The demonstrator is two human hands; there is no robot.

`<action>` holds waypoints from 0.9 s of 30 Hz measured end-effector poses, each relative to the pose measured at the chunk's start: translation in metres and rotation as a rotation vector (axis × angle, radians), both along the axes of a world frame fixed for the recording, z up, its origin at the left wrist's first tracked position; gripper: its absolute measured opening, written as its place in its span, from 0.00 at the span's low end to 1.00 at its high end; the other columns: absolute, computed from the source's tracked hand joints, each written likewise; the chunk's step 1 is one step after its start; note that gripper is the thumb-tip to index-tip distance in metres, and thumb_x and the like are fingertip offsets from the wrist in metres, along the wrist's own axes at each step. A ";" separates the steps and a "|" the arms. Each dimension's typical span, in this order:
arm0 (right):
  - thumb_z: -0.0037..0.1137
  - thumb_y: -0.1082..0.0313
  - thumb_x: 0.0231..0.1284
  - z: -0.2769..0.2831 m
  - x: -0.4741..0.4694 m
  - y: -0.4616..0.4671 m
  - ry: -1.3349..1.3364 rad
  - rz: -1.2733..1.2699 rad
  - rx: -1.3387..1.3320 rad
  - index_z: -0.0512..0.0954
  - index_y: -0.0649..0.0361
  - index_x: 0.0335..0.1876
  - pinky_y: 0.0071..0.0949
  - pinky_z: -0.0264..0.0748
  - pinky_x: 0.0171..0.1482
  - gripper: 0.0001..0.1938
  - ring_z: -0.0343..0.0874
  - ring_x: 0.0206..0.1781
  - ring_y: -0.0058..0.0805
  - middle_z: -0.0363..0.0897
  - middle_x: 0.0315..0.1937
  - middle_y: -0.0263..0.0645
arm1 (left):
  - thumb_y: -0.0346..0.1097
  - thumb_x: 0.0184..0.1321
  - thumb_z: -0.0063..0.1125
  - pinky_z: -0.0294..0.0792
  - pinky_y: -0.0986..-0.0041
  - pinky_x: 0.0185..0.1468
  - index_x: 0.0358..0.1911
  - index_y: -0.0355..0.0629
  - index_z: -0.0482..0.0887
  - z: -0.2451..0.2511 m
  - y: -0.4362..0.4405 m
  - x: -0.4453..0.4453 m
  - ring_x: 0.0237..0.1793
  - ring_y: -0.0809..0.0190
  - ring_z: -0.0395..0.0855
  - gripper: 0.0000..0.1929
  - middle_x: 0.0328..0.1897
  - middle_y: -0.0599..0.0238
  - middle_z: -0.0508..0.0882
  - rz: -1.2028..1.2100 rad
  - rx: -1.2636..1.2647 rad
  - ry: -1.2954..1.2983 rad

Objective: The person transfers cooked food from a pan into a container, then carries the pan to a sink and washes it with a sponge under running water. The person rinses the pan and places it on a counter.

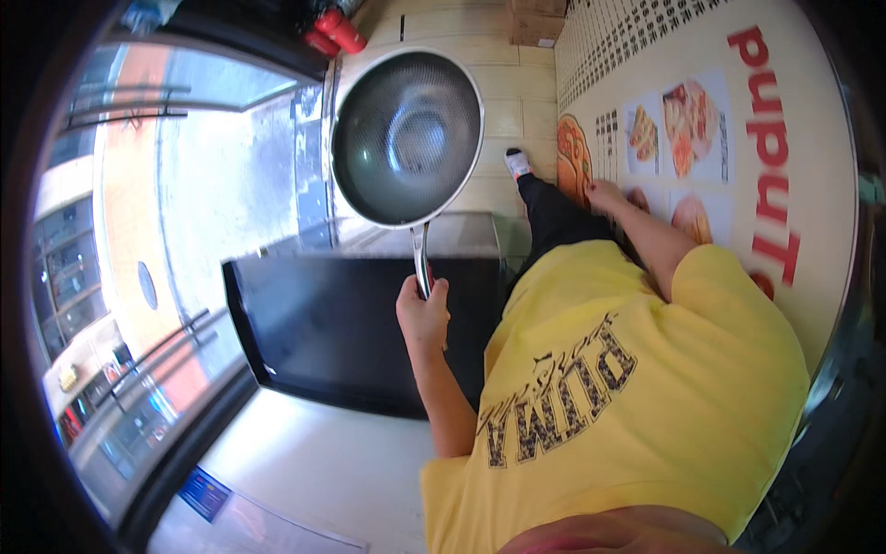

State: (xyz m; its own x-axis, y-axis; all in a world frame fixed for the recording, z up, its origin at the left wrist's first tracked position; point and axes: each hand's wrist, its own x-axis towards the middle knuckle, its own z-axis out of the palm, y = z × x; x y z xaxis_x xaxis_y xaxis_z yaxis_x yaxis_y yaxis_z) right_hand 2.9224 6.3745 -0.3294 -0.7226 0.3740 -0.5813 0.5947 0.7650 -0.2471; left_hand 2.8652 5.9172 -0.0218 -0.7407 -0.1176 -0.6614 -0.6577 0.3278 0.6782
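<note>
My left hand (pixel 423 315) is closed around the handle of a wok (pixel 408 138). Its round bowl, with a honeycomb-patterned grey inside and a pale metal rim, faces the camera. The handle is silver metal with a red and dark part by the thumb. My right hand (pixel 606 197) is low at my right side, in front of a printed menu board (pixel 699 62); its fingers are bent and small in view, and whether it touches the board is unclear.
To the left stands a large black rectangular panel (pixel 360 332) above a white surface (pixel 332 443). Beyond are glass doors with bar handles (pixel 156 360). Farther ahead on the tiled floor (pixel 502 114) are red cylinders, likely fire extinguishers (pixel 340 31), and a cardboard box (pixel 536 28).
</note>
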 end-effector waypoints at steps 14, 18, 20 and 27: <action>0.56 0.54 0.66 0.024 -0.152 0.100 -0.098 -0.194 -0.090 0.87 0.58 0.44 0.46 0.80 0.53 0.16 0.86 0.49 0.48 0.89 0.44 0.48 | 0.32 0.63 0.63 0.59 0.71 0.18 0.28 0.38 0.76 -0.092 0.052 -0.240 0.12 0.67 0.69 0.10 0.17 0.68 0.74 -0.058 0.020 -0.278; 0.56 0.54 0.71 0.034 -0.224 0.104 -0.289 -0.082 -0.112 0.86 0.59 0.48 0.40 0.81 0.50 0.16 0.86 0.44 0.43 0.88 0.41 0.45 | 0.32 0.63 0.63 0.59 0.69 0.19 0.30 0.37 0.76 -0.090 0.031 -0.223 0.14 0.67 0.70 0.10 0.17 0.67 0.73 0.069 -0.004 -0.282; 0.55 0.56 0.69 0.036 -0.277 0.091 -0.286 -0.026 -0.136 0.86 0.60 0.41 0.43 0.80 0.48 0.15 0.85 0.41 0.46 0.86 0.35 0.47 | 0.33 0.64 0.63 0.60 0.69 0.20 0.32 0.37 0.78 -0.081 0.020 -0.213 0.14 0.67 0.71 0.09 0.18 0.67 0.74 0.165 0.032 -0.285; 0.55 0.58 0.65 0.026 -0.474 -0.011 -0.016 0.110 -0.229 0.84 0.59 0.35 0.40 0.80 0.39 0.12 0.83 0.33 0.42 0.85 0.30 0.44 | 0.34 0.64 0.63 0.63 0.70 0.20 0.31 0.38 0.77 -0.069 -0.054 -0.241 0.14 0.68 0.71 0.09 0.19 0.68 0.75 0.476 0.097 -0.272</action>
State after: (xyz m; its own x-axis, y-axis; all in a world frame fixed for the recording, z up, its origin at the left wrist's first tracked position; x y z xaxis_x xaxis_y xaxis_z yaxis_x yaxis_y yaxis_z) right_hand 2.4488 6.3639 -0.3035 -0.7418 0.1512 -0.6533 0.5163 0.7505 -0.4125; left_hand 2.6240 5.8633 -0.0905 -0.4216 -0.3268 -0.8459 -0.8737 -0.1035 0.4754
